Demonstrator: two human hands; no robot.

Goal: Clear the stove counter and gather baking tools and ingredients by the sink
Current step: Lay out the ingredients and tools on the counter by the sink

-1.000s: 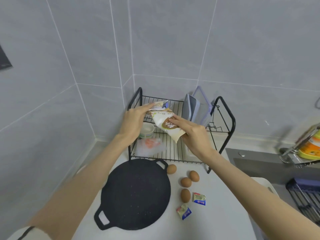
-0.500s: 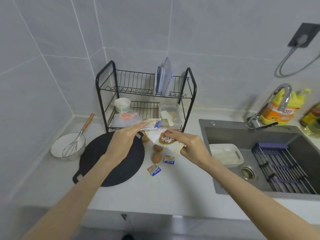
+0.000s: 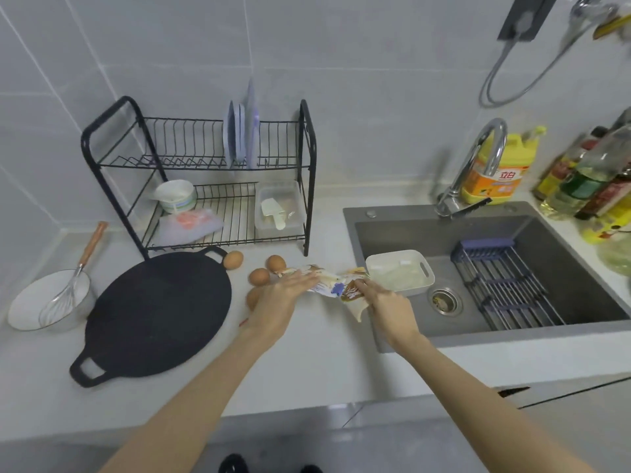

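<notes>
Packet (image 3: 333,289) lowered beside sink (image 3: 355,213), crumpled, held by left hand (image 3: 280,298), right hand (image 3: 387,307)

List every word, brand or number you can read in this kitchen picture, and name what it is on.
"立白": on the orange label of the yellow detergent bottle behind the tap.
On the packet: print blurred, unreadable.
On the bottles right of the sink: labels blurred, unreadable.
On the cup in the rack: label too small to read.
</notes>
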